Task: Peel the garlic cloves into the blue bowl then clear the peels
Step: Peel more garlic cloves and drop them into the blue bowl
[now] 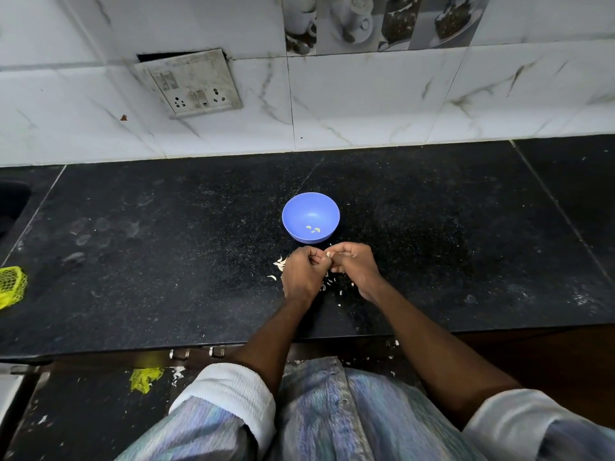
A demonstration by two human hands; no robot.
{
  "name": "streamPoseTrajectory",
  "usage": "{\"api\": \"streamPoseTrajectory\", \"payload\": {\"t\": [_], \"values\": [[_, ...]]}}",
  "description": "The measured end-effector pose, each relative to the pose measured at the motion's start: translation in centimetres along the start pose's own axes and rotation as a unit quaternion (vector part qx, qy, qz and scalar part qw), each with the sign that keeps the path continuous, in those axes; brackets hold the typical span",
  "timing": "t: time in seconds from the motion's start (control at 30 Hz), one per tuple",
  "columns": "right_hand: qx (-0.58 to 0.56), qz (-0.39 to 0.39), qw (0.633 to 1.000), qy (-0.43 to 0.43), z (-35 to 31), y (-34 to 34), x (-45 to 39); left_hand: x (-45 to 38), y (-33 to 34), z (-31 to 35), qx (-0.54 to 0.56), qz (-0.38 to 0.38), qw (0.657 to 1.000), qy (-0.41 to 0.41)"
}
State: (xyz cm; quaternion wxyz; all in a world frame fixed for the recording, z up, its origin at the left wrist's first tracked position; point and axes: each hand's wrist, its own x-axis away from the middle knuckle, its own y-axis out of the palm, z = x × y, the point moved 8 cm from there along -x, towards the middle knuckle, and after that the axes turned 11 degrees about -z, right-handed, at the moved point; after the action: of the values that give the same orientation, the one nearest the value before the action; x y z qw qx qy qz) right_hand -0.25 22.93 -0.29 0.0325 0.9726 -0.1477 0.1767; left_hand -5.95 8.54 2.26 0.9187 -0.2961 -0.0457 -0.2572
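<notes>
The blue bowl (310, 211) stands on the black counter (166, 261) and holds a few peeled garlic cloves (314, 229). Just in front of it my two hands meet above the counter. My right hand (354, 266) pinches a small pale garlic clove (328, 254) at its fingertips. My left hand (301, 274) has its fingers curled, right against the same clove; whether it grips the clove is hidden. Loose white peels (281, 263) lie on the counter around and under both hands.
A yellow mesh bag (11, 286) lies at the counter's left edge, and another scrap of yellow mesh (146, 377) sits on the floor below. A switch plate (193, 83) hangs on the tiled wall behind. A sink edge (10, 201) shows far left.
</notes>
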Motion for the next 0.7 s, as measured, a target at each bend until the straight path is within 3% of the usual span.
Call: {"api": "streamPoseTrajectory", "payload": {"t": [0.7], "values": [[-0.188, 0.006, 0.979, 0.078, 1.3, -0.3, 0.5, -0.3, 0.2, 0.0, 0.027, 0.005, 0.999, 0.044]]}}
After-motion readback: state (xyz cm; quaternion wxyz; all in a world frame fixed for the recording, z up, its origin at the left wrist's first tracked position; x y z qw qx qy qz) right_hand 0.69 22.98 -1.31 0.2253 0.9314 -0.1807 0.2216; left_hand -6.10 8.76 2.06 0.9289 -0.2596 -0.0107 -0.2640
